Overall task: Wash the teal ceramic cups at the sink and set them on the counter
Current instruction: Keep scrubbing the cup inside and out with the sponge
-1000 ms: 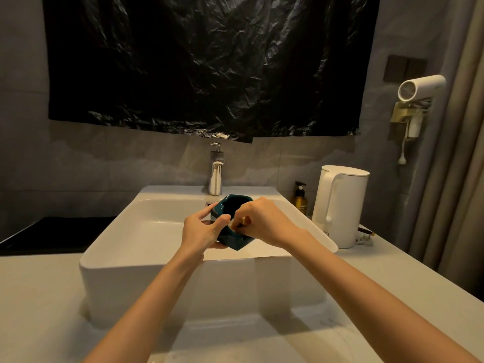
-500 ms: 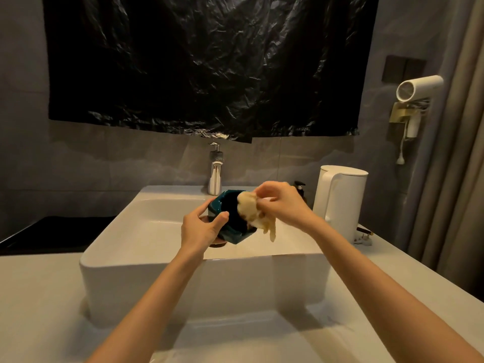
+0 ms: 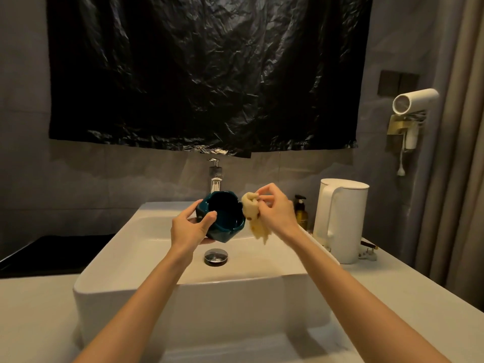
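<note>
Head view, taken from where the person stood at the vanity, showed the left hand (image 3: 191,227) gripping the teal cup (image 3: 224,218) in the air above the basin of the white sink (image 3: 125,260). The thumb was hooked over the near rim and the fingers were wrapped round the far side, and the cup was tipped so its dark inside faced the camera. Just beside the cup's right edge, the right hand (image 3: 276,209) pinched a pale yellowish cloth (image 3: 252,214) between thumb and fingertips. Its bunched top sat right at the cup's rim, though I could not tell whether it touched, and its tail hung loose. Below them lay the chrome drain plug (image 3: 216,256), and the tap (image 3: 216,176) rose behind the cup. On the counter (image 3: 419,297) right of the sink stood an amber pump bottle (image 3: 300,213) and a white kettle (image 3: 340,221).
</note>
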Demonstrator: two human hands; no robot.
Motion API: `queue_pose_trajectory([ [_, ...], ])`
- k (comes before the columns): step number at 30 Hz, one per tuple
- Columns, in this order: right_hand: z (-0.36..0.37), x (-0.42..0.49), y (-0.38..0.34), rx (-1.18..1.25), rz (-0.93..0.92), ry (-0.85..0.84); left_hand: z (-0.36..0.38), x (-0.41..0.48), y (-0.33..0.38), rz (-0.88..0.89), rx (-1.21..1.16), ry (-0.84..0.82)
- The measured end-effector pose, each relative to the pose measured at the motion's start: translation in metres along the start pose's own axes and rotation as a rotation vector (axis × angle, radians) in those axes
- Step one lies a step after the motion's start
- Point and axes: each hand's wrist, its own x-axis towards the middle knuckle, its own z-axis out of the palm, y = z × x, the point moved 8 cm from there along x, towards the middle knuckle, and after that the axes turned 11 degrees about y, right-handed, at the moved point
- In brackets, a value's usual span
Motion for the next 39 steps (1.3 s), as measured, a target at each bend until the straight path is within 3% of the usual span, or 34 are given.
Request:
queue_pose_trajectory([
  [4, 0.04, -0.008, 0.006, 0.096, 0.045, -0.128, -0.006, 0.005, -0.007, 0.027, 0.051, 0.034],
  [9, 0.054, -0.013, 0.02, 0.233, 0.099, -0.147, -0.014, 0.011, -0.005, 0.138, 0.171, 0.074],
  [14, 0.079, -0.012, 0.038, 0.025, 0.175, -0.148, -0.015, 0.007, -0.001, 0.229, 0.263, 0.1],
  [20, 0.092, -0.024, 0.037, -0.135, 0.096, -0.207, -0.019, 0.004, -0.001, 0.24, 0.302, 0.114],
  [22, 0.095, -0.027, 0.036, -0.135, 0.118, -0.291, -0.021, 0.004, -0.001, 0.242, 0.319, 0.123],
  [26, 0.105, -0.041, 0.037, 0.094, 0.291, -0.527, -0.021, 0.0, 0.002, 0.275, 0.363, 0.115],
  [30, 0.09, -0.03, 0.048, -0.021, 0.31, -0.266, -0.01, -0.007, 0.004, 0.322, 0.383, 0.054],
  [33, 0.076, -0.028, 0.039, -0.076, 0.191, -0.141, -0.005, -0.008, 0.006, 0.327, 0.369, 0.04],
  [36, 0.076, -0.03, 0.033, -0.043, 0.136, -0.179, -0.006, -0.008, 0.005, 0.317, 0.353, 0.037],
  [39, 0.089, -0.035, 0.043, -0.004, 0.258, -0.324, -0.009, -0.006, 0.001, 0.29, 0.355, 0.027],
])
